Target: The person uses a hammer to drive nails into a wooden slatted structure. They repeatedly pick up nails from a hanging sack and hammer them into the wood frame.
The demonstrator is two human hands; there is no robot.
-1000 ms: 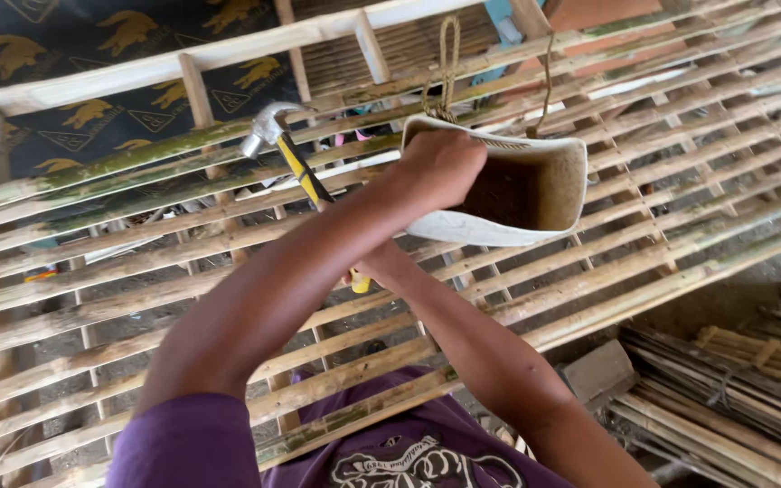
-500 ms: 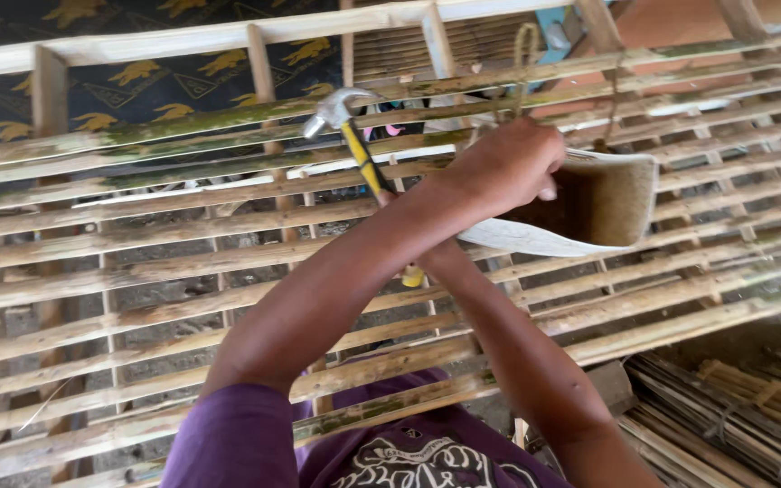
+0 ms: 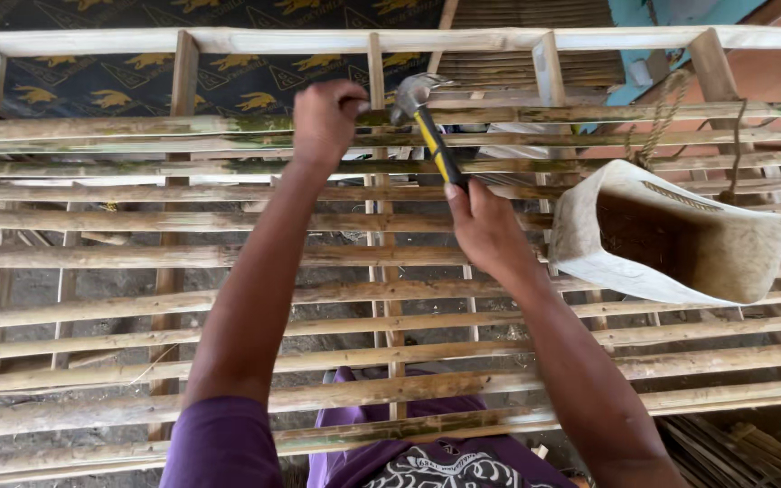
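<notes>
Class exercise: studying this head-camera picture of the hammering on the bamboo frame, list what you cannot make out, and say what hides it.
- Head view: whatever the left hand pinches at the bamboo slat; curled fingers cover it.
- Head view: the hammer handle's lower end, covered by the right hand.
- Head view: contents of the worn white container; its inside is dark.
- Head view: shirt print, cut by the bottom edge.

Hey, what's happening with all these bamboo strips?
A person is working on a slatted bamboo frame. The right hand holds a yellow-and-black hammer, its head raised near a top slat. The left hand pinches something too small to make out against that slat, beside the hammer head. A worn white container hangs by a rope at the right.
</notes>
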